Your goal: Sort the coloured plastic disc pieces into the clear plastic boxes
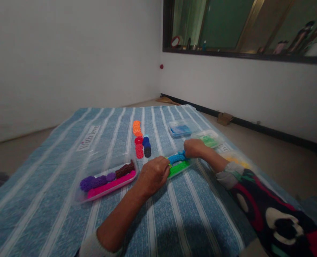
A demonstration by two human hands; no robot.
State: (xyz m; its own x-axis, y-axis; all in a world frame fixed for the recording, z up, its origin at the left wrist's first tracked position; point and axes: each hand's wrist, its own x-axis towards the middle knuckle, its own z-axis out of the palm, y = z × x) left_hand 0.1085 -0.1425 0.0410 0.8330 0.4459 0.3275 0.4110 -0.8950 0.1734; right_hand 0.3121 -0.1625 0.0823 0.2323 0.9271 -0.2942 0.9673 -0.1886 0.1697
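Head view: across the striped cloth (150,228) of the surface, my left hand (154,174) is nearest, its fingers curled in at the near left end of a clear tray (192,162). I cannot tell whether it grips the rim or something inside, as the fingertips are hidden. To its left, just beside it, is a box (79,196) with purple pieces (96,182), a brown piece (124,170) and a pink strip (111,185).

The green strip (177,169) and the blue piece (176,158) lie between my hands, the blue one on the farther side. My right hand (194,147) is balled at the blue piece's far end, touching it; whether it has hold of it I cannot tell. Beyond that forearm sits a container of yellow pieces (236,161).

Farther on, red pieces (139,149) and an orange piece (137,128) form a line, with dark blue pieces (146,142) beside the red. A blue container (179,129) stands to the right, before the window (228,25).
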